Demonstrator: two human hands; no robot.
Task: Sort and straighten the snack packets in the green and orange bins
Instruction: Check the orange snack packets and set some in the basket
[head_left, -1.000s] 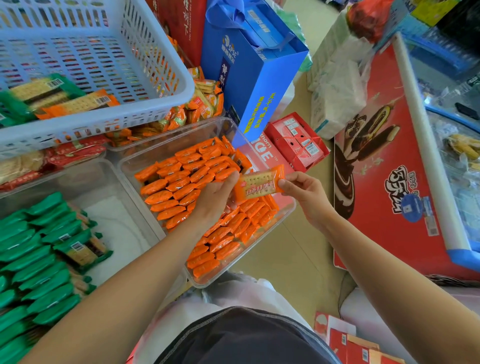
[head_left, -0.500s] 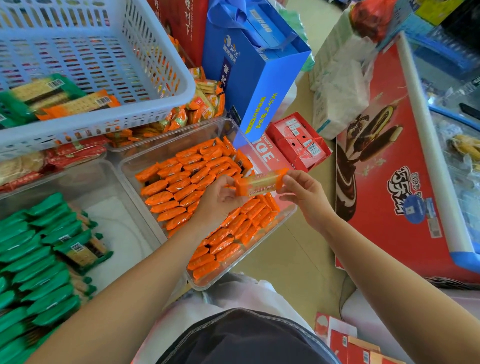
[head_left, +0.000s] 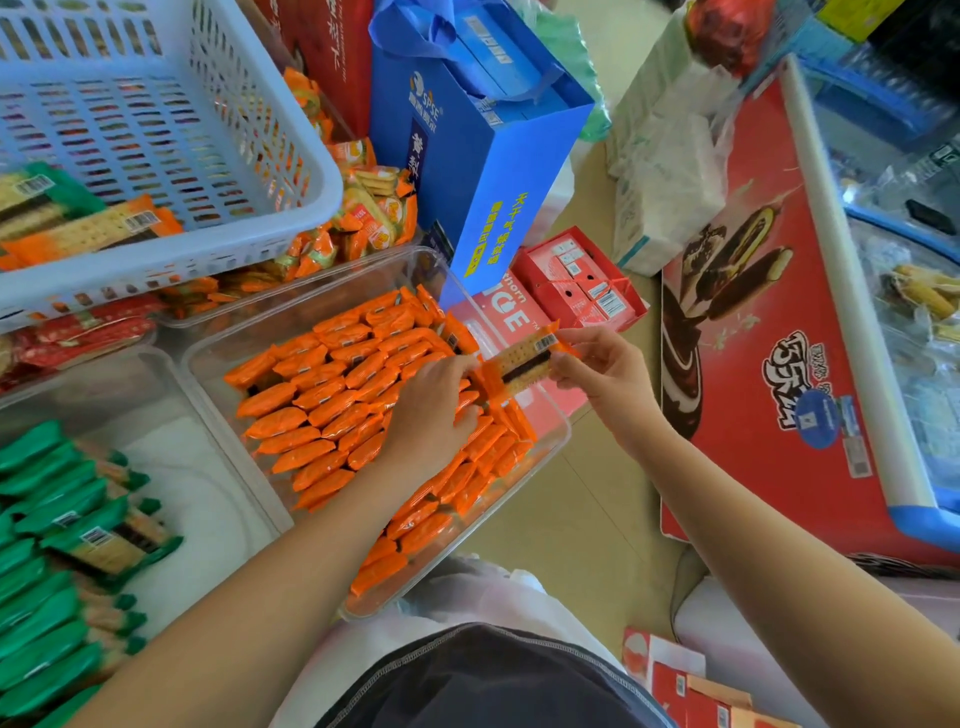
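We've turned the orange packet (head_left: 522, 361) barcode-up now, above the orange bin's (head_left: 311, 306) right side. The right hand (head_left: 605, 376) pinches one end, and the left hand's (head_left: 431, 415) fingers curl on the other.

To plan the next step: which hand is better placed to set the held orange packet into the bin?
Right, probably: the right hand pinches the packet over the bin edge, while the left hand lies low over the rows inside.
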